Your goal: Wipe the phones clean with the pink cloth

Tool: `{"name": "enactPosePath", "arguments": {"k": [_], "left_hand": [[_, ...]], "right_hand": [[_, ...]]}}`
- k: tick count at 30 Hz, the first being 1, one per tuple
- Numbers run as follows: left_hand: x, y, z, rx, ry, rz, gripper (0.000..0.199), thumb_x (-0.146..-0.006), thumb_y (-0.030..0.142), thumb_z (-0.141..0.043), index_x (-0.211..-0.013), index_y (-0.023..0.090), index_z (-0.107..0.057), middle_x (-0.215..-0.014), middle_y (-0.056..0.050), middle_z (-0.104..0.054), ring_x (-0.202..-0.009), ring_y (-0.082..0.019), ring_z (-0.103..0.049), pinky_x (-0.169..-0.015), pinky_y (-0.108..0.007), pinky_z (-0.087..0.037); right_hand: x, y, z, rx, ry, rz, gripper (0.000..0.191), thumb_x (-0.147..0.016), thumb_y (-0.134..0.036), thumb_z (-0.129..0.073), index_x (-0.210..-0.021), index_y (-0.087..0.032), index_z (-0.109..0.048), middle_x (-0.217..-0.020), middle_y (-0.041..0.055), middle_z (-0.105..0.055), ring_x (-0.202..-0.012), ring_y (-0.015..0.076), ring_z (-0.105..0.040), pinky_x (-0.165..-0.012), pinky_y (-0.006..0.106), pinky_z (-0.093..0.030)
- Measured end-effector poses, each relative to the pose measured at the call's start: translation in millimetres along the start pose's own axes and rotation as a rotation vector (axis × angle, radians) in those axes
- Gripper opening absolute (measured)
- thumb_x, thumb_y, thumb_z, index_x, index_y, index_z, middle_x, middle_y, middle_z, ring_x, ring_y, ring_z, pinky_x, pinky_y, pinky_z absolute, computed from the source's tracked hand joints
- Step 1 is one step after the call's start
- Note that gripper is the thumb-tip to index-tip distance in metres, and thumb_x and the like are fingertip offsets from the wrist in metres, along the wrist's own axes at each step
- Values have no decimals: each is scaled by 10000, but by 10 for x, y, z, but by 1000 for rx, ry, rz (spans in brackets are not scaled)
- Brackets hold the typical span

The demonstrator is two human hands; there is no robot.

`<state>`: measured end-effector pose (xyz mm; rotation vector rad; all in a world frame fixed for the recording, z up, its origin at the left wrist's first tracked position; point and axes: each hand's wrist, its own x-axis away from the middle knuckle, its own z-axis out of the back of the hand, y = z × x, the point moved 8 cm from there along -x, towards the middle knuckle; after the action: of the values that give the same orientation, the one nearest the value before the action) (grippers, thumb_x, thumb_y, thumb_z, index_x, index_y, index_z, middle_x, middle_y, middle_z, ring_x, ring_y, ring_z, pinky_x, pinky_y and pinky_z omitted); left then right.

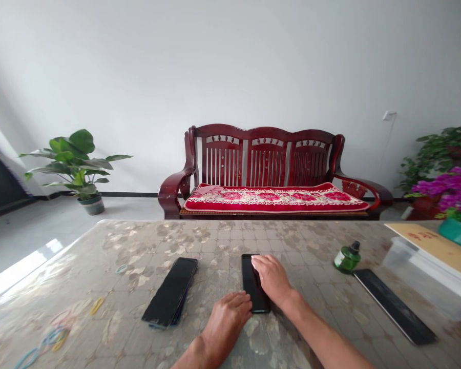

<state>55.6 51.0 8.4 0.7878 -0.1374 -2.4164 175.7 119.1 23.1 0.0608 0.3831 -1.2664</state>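
Note:
A black smartphone (258,294) lies screen up on the table, its top pointing away from me. My left hand (230,318) is closed at its lower left edge, fingertips pressed against the side. Across its upper right part, my right hand (271,277) grips the edge with bent fingers, covering some of the screen. To the left is a small stack of black phones (171,292), slightly fanned and tilted to the right. My thumbs are mostly hidden.
Colored rubber bands (54,335) are scattered at left on the patterned tablecloth (123,307). On the right are a green bottle (346,259), a long black slab-shaped device (395,306) and a clear plastic box (418,279). A wooden bench (267,164) stands behind the table.

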Motion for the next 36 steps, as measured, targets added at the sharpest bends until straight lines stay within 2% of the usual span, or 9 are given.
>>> {"name": "enactPosePath", "arguments": {"k": [7,9,14,16,18,24,32,36], "left_hand": [[-53,41,58,20,-26,26,154,-937,118,-558,-901,207,-678,-1001,-11,-747,-1004,-178,-702,-962,-273,-534],[-48,35,53,23,-34,31,164,-939,124,-552,-913,218,-683,-1016,-9,-747,-1011,-182,-701,-959,-275,-537],[-16,11,27,17,-23,16,169,-959,155,-542,-955,224,-696,-1040,-13,-748,-1021,-175,-698,-969,-267,-529],[-21,19,40,14,-11,3,178,-972,167,-532,-936,217,-700,-1018,-16,-750,-1003,-166,-702,-967,-255,-526],[-35,29,66,26,0,0,204,-988,191,-515,-911,214,-703,-987,-20,-751,-976,-164,-707,-955,-251,-530],[-81,1,130,146,-12,61,359,-1039,291,-423,-816,218,-695,-891,-20,-740,-896,-161,-705,-895,-243,-529],[-181,-247,173,211,-70,300,302,-997,204,-447,-823,214,-694,-834,-5,-720,-809,-149,-683,-785,-203,-506],[-262,-362,237,144,-63,328,234,-960,180,-495,-922,222,-721,-924,-18,-737,-898,-171,-687,-852,-241,-510]], "right_hand": [[531,-172,76,-31,55,102,358,-929,-68,-461,-1185,-220,-661,-1180,46,-691,-1020,190,-604,-924,319,-475],[504,-179,73,-29,49,101,350,-931,-68,-464,-1175,-219,-663,-1173,41,-693,-1019,192,-601,-927,319,-471],[94,-149,9,-7,8,54,317,-937,-80,-466,-1126,-210,-684,-1157,46,-701,-1041,202,-596,-932,318,-460],[14,-170,5,-6,6,45,304,-940,-86,-466,-1101,-211,-692,-1142,47,-705,-1037,200,-595,-924,313,-460],[60,-225,25,-17,11,63,294,-936,-83,-477,-1092,-208,-692,-1122,46,-708,-1018,197,-596,-913,306,-465],[519,-436,123,-109,23,194,329,-917,-71,-506,-1171,-217,-654,-1143,43,-692,-1008,204,-597,-907,319,-487],[614,-440,130,-164,53,97,358,-874,-117,-607,-1219,-213,-628,-1208,57,-668,-1088,238,-582,-976,364,-469],[664,-437,136,-229,55,49,430,-797,-226,-736,-1215,-217,-633,-1249,61,-651,-1138,268,-559,-1003,397,-447]]}}
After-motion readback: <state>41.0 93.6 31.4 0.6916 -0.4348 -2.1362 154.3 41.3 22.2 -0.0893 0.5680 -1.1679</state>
